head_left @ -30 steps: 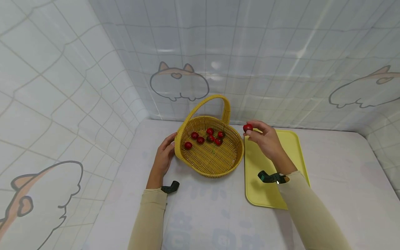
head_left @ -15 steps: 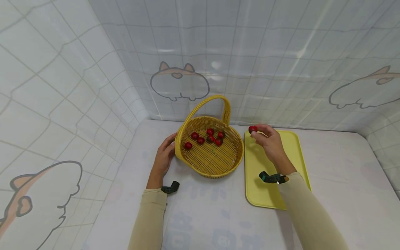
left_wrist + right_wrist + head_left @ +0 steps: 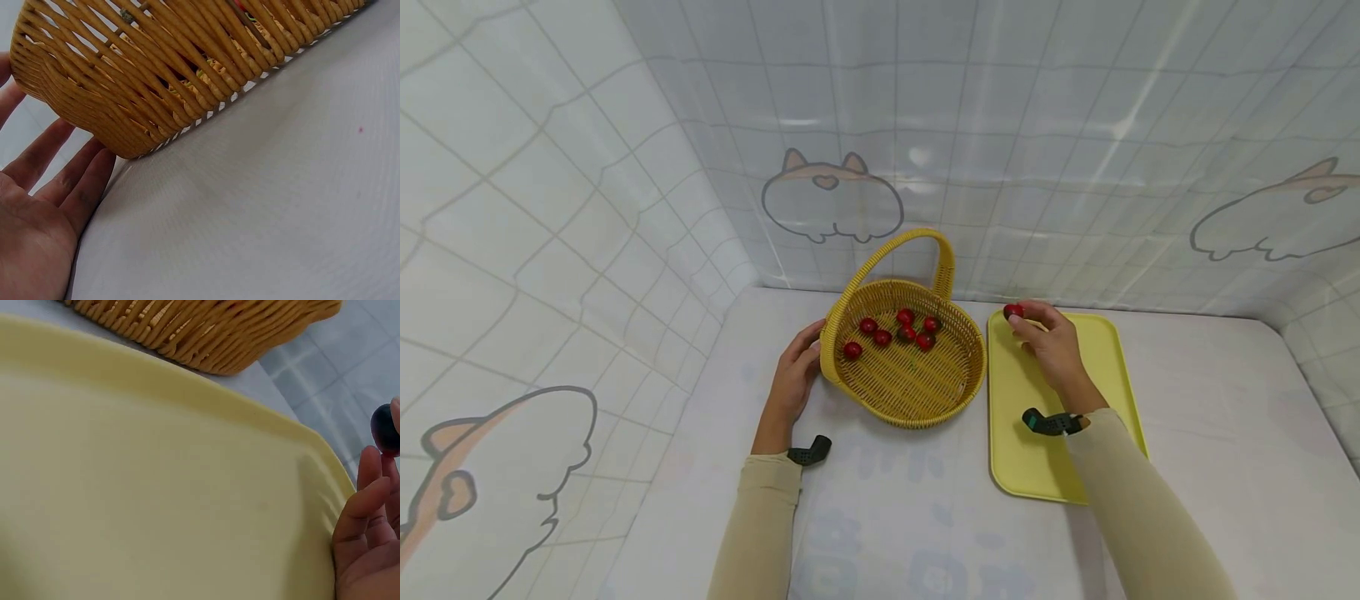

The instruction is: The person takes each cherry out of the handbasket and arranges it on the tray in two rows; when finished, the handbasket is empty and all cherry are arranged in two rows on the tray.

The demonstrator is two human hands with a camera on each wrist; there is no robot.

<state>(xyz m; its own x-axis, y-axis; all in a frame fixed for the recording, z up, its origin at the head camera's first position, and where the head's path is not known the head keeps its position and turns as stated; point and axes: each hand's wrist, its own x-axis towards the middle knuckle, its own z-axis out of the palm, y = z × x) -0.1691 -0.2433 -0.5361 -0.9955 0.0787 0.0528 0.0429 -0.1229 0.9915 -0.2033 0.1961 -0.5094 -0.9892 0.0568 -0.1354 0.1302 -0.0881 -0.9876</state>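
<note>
Fruit point(image 3: 1013, 311) shifted rightward, clamped in right fingers point(image 3: 361, 506), left fingers point(image 3: 87, 187) spread against basket point(image 3: 917, 387) (palm point(image 3: 31, 240): wrist view only)

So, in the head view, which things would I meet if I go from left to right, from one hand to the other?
Left hand, yellow basket, small red fruit, right hand.

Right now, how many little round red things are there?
8: seven round red things in the yellow basket, one pinched in the right hand. More may be hidden.
</note>
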